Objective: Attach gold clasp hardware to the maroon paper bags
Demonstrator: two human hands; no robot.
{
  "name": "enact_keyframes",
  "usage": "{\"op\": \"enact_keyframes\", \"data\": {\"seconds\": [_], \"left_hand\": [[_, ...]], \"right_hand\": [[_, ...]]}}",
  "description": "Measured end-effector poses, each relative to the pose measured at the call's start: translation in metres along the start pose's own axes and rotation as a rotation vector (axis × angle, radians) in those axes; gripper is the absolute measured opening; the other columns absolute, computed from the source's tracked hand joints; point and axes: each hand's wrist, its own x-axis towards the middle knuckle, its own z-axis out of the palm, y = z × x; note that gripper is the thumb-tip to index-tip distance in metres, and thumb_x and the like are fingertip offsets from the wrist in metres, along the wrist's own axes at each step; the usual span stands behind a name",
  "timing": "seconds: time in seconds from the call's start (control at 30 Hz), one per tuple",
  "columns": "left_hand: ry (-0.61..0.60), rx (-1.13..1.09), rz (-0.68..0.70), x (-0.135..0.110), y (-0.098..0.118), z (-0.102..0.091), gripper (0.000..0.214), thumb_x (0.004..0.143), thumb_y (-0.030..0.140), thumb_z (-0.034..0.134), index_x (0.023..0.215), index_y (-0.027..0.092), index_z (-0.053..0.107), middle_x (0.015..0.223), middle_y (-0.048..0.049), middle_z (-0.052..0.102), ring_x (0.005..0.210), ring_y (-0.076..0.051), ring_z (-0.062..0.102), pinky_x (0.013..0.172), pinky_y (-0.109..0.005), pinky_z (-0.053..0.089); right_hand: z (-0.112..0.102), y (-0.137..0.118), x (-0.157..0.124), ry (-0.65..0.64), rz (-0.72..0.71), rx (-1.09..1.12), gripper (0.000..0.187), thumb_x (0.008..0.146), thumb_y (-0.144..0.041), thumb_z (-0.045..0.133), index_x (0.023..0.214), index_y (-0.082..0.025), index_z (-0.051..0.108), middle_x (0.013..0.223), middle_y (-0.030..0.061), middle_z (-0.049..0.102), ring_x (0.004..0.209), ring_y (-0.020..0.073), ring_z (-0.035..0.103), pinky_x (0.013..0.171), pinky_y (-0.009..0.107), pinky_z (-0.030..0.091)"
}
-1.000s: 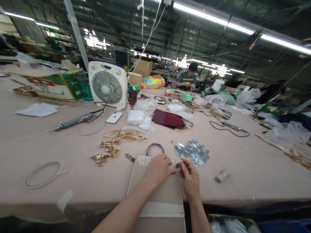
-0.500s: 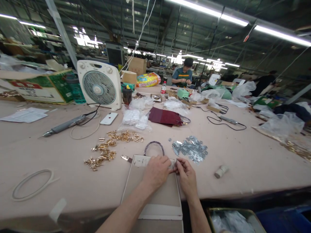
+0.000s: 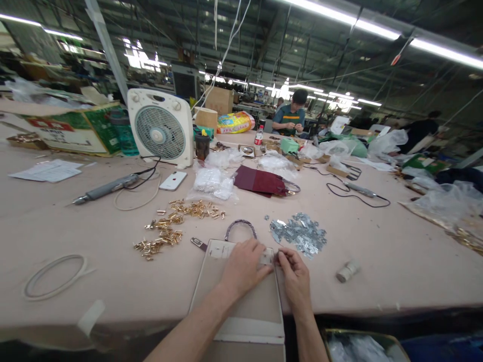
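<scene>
My left hand [image 3: 244, 265] presses open and flat on the top edge of a pale beige card bag [image 3: 237, 301] lying on the bench [image 3: 377, 286]. Just beside it, my right fingers [image 3: 286, 258] pinch something small at the bag's right corner, perhaps a metal tab; it's too small to tell.

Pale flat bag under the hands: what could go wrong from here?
The pale flat bag overhangs the front edge of the table, so uneven pressure might make it slide or tip. The right hand works right beside the loose silver metal pieces, and a slip could scatter them. The dark loop handle lies near the brass fittings, and could snag a few if swung across.
</scene>
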Motion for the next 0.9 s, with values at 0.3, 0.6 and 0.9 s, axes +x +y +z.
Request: {"op": "enact_keyframes", "data": {"seconds": [0.3,0.6,0.9], "left_hand": [[0.017,-0.064,-0.034,0.002,-0.004,0.007,0.038,0.086,0.049,0.078,0.112,0.024,0.066,0.11,-0.0072,0.063,0.099,-0.025,0.06,0.087,-0.039,0.051],[0.017,-0.061,-0.054,0.002,-0.002,0.006,0.031,0.086,0.043,0.078,0.106,0.022,0.067,0.109,-0.0075,0.062,0.098,-0.026,0.06,0.086,-0.04,0.052],[-0.016,-0.052,-0.062,0.003,-0.002,0.004,0.032,0.084,0.04,0.078,0.107,0.022,0.067,0.109,-0.0071,0.061,0.099,-0.027,0.061,0.085,-0.04,0.052]], "right_hand": [[-0.002,-0.006,0.001,-0.172,-0.058,-0.083,0.025,0.09,-0.046,0.072,0.095,-0.023,0.078,0.096,0.0056,0.076,0.096,0.0256,0.068,0.088,0.035,0.053],[0.006,0.002,0.003,-0.146,-0.135,-0.249,0.022,0.093,-0.044,0.068,0.095,-0.024,0.078,0.099,0.0066,0.075,0.097,0.0263,0.067,0.092,0.037,0.05],[0.01,0.001,0.009,-0.157,-0.191,-0.289,0.022,0.092,-0.043,0.069,0.101,-0.024,0.078,0.103,0.0078,0.074,0.099,0.0263,0.066,0.092,0.04,0.052]]}}
